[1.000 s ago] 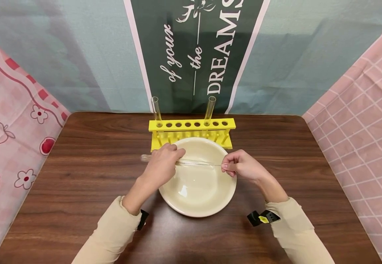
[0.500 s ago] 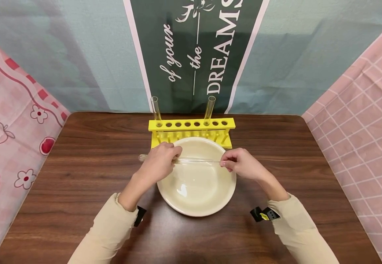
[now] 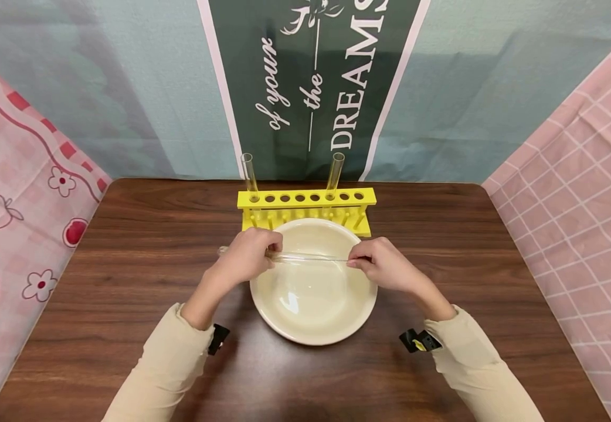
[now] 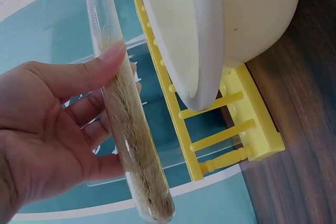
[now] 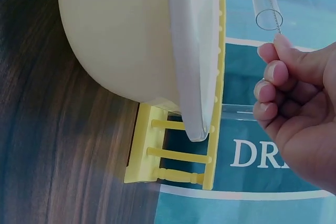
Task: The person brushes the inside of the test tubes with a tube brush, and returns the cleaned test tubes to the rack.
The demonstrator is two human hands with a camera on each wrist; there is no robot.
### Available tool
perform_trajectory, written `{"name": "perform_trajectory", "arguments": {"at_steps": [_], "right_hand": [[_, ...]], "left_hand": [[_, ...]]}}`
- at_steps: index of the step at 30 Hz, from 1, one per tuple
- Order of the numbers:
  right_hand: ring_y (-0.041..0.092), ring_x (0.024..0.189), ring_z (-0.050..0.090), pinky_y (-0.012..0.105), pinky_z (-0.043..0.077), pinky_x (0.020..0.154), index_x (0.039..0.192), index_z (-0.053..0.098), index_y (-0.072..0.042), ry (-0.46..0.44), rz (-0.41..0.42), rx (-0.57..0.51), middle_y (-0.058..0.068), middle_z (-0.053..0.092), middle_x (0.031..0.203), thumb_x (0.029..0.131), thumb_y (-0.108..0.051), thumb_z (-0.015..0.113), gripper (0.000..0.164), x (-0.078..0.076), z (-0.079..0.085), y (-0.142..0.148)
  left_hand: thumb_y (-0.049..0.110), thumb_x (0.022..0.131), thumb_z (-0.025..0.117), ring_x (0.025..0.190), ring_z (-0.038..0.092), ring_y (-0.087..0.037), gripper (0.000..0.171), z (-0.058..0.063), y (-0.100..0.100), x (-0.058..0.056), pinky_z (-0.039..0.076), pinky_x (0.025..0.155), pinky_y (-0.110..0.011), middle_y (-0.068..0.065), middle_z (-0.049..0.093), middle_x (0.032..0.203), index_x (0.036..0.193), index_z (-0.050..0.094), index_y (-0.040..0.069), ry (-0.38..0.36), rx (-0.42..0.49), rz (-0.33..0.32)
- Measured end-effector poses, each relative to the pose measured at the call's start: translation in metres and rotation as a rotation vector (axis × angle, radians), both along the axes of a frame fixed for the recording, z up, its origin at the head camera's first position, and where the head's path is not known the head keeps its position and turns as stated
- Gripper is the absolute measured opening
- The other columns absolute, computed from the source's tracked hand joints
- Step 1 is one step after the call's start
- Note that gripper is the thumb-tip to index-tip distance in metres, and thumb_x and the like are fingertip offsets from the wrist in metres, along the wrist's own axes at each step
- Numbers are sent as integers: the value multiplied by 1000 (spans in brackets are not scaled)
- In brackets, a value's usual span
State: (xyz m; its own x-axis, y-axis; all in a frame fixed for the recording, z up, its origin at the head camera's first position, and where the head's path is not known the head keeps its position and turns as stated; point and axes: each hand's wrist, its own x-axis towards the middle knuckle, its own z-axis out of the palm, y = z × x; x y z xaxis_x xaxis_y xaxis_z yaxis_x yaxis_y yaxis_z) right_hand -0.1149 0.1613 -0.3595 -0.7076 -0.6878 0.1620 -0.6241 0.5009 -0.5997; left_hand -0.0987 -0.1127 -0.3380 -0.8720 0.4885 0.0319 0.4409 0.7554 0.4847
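Tube [image 3: 311, 257] is nearly level, crossing the bowl [image 3: 313, 341] mid-frame in the head view. Left of centre, the left hand [image 3: 244, 255] pinches it between thumb and fingers; that grip should be firm without squeezing, as the wall looks thin. Right of centre, the right hand [image 3: 382, 265] pinches the wire [image 5: 277, 24] of the brush [image 4: 137, 145] just outside the mouth [image 5: 269, 30]; strokes are best straight along the tube, twisting gently. The left wrist view shows bristles reaching the closed end, mostly hidden by the hand from above; the right wrist view, the round opening. Only the head view shows the rack [image 3: 308, 203] lengthwise, two more tubes [image 3: 335, 176] standing well apart.
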Motion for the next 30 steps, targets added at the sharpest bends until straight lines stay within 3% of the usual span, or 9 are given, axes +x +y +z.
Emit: {"name": "perform_trajectory", "arguments": {"at_steps": [5, 11, 22, 30], "right_hand": [[10, 62, 50, 26, 43, 56, 73, 67, -5, 123, 27, 6, -2, 59, 69, 77, 7, 65, 13, -1, -2, -1], [12, 64, 53, 27, 46, 58, 73, 67, -3, 202, 45, 16, 0, 60, 70, 75, 8, 66, 11, -1, -3, -1], [12, 63, 52, 27, 46, 57, 72, 65, -3, 227, 81, 9, 1, 58, 69, 75, 11, 65, 14, 0, -4, 3], [13, 66, 53, 28, 46, 58, 74, 65, -2, 227, 71, 37, 2, 59, 72, 76, 10, 64, 13, 2, -6, 5]], "left_hand": [[-3, 68, 74, 65, 47, -17, 23, 3, -2, -2, 41, 62, -31, 0, 50, 66, 73, 57, 10, -82, -16, 6], [0, 70, 75, 68, 47, -17, 19, 5, -5, -3, 40, 63, -30, -1, 52, 68, 74, 59, 9, -160, -23, 18], [0, 70, 75, 67, 47, -15, 18, 6, -10, -4, 40, 63, -28, 0, 53, 68, 76, 61, 9, -231, 6, 7], [0, 69, 76, 68, 51, -15, 18, 6, -12, -5, 43, 64, -29, 1, 56, 70, 75, 61, 9, -235, 3, -10]]}}
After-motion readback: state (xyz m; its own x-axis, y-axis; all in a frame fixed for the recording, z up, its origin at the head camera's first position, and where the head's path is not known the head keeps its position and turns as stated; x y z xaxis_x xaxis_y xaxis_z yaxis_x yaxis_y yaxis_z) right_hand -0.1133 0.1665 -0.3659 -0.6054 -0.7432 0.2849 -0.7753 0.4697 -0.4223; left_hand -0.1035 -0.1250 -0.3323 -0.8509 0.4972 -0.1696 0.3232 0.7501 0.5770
